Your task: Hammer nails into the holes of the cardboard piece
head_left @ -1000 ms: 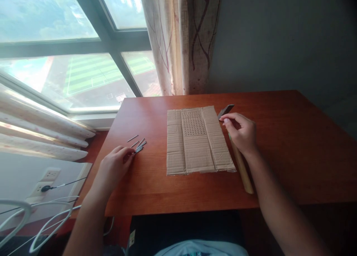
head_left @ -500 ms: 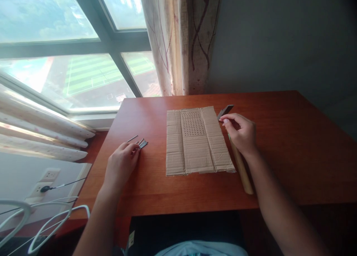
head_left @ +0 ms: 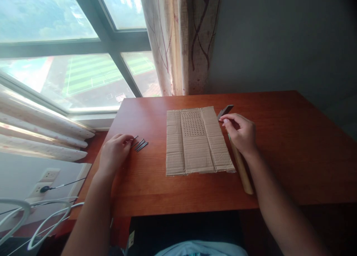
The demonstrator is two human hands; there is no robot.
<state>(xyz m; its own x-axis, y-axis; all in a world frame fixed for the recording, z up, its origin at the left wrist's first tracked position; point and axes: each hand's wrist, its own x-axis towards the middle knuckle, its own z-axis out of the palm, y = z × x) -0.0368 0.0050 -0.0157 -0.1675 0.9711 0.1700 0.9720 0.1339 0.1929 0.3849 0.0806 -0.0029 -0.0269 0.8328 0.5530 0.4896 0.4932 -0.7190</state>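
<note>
My left hand (head_left: 115, 154) is at the left of the table, thumb and fingers closed on a thin metal nail (head_left: 136, 137) whose end sticks out past the fingertips. Just right of it lies a small bunch of loose nails (head_left: 142, 145). My right hand (head_left: 240, 133) hovers over a hammer, its thumb and forefinger brought together near the dark hammer head (head_left: 226, 110); whether anything sits in that pinch I cannot make out. Below this hand the wooden hammer handle (head_left: 243, 172) runs toward me. Between my hands a cardboard sheet (head_left: 196, 152) lies flat, with a grid of small holes in its upper middle.
All this rests on a reddish-brown wooden table (head_left: 150, 196). A window (head_left: 92, 74) and curtains (head_left: 178, 44) stand behind and to the left. White cables (head_left: 36, 226) loop by a wall socket (head_left: 41, 185) at lower left.
My left hand has moved left, off the bunch of nails and onto the separate nail beside it. The right hand, hammer and cardboard stay in place.
</note>
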